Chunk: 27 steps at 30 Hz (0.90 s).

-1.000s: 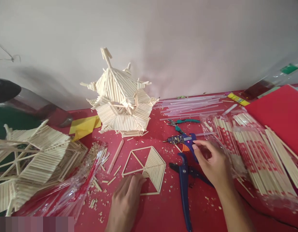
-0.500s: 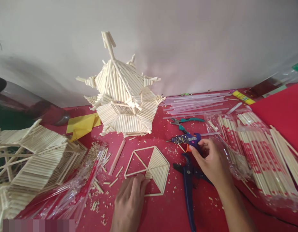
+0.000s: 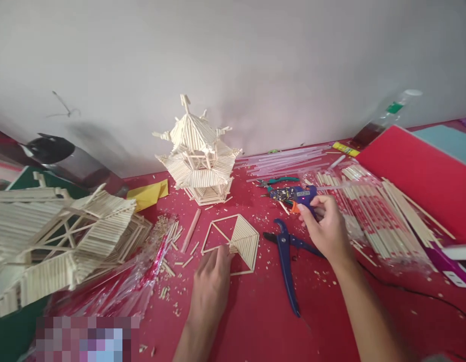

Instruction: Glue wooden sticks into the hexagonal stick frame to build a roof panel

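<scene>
The right hand (image 3: 327,231) gripped the glue gun (image 3: 305,194); the left hand (image 3: 212,281), its grip hidden, rested at the stick hexagon (image 3: 246,238) on the table (image 3: 263,324). This hexagon seemed light but fragile, best taken by its rim.

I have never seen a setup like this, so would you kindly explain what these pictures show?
There is no machine here: a person works with two bare hands, seen by one camera worn on the head, looking forward and down. On the red tabletop, the left hand has its fingertips at a partly filled hexagonal stick frame. The right hand has its grip on a blue glue gun. Nearby lie blue-handled cutters, green-handled pliers and bagged sticks. Behind the frame stands a tiered stick model; another stick model is at the left.
</scene>
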Available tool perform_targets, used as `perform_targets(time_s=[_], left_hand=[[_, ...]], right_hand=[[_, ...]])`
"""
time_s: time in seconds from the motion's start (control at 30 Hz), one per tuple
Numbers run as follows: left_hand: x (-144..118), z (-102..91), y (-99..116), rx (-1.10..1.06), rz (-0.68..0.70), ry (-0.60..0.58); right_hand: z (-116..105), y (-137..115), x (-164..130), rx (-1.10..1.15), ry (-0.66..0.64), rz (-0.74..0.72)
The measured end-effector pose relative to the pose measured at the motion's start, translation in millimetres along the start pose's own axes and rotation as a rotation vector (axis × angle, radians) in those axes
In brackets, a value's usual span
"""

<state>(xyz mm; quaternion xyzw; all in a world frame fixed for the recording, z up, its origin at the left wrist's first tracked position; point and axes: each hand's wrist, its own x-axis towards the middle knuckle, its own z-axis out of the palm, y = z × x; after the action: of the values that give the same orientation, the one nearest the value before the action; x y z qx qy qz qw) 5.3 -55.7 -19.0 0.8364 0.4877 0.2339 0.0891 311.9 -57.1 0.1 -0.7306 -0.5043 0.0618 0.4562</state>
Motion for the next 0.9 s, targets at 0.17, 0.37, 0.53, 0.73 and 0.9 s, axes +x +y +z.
perform_targets(time_s=[0.17,0.37,0.53,0.73,0.9], left_hand=[[-0.2,1.0,3.0,0.032,-0.056,-0.016],[1.0,-0.6,4.5,0.027,-0.104,-0.070],[1.4,4.1,0.5,0.032,-0.081,-0.045],[2.8,7.1,-1.1,0.022,-0.036,0.004],[2.7,4.8,-0.9,0.007,0.021,0.029]], right_hand=[[-3.9,-10.7,-0.2,0.026,0.027,-0.047],[3.2,-6.6,2.0,0.131,-0.046,-0.006],[17.7,2.3,2.4,0.291,-0.181,0.052],[23.1,-1.8,-1.2,0.398,-0.267,0.089],[17.2,-12.0,-3.8,0.314,-0.253,0.076]])
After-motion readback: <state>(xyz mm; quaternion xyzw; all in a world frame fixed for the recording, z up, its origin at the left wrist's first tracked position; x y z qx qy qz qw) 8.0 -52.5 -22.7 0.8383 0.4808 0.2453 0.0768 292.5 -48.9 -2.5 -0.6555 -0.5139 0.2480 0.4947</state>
